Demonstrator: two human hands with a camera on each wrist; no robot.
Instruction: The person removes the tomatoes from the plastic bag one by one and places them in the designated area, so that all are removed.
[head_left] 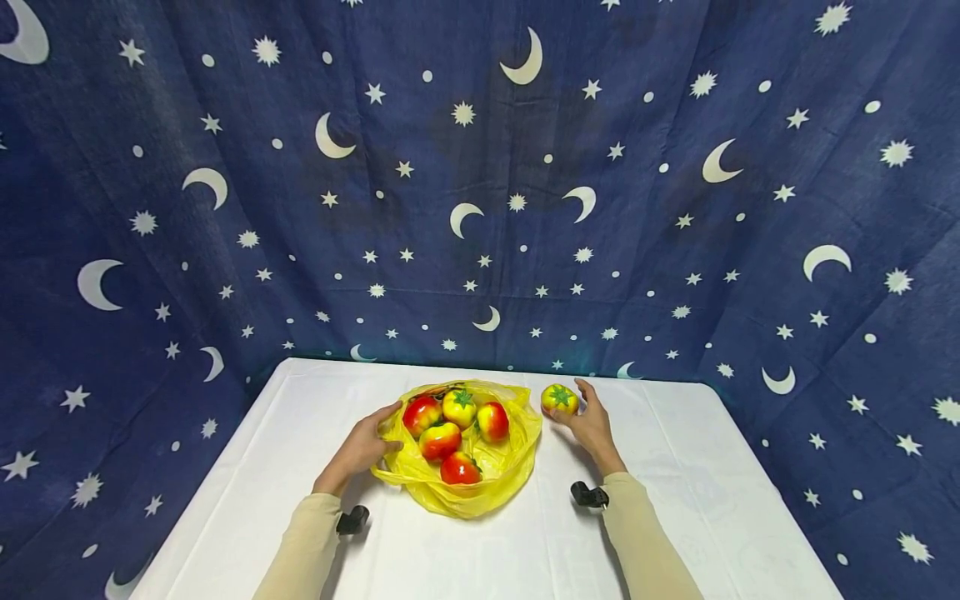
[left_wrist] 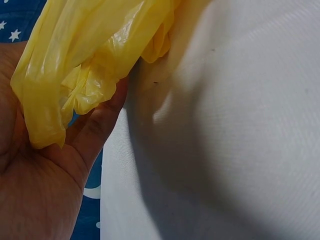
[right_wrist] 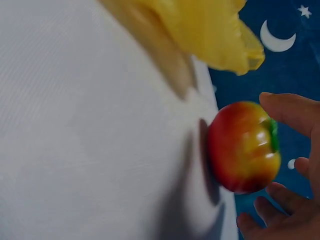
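A yellow plastic bag (head_left: 517, 467) lies on the table with its mouth spread wide. Inside are several glossy red-and-yellow persimmons (head_left: 440, 441), some with green leafy tops showing. My left hand (head_left: 365, 444) touches the bag's left side, thumb and fingers apart; in the left wrist view a loose fold of yellow plastic (left_wrist: 47, 100) hangs over the palm. One more persimmon (head_left: 561, 398) sits on the table right of the bag. Around it, my right hand (head_left: 592, 425) spreads its thumb and fingers, the thumb tip at its edge in the right wrist view.
A white cloth (head_left: 450, 567) covers the table. Behind and at both sides hangs a dark blue curtain (head_left: 480, 167) with moons and stars. Each sleeved wrist carries a small black camera (head_left: 588, 495).
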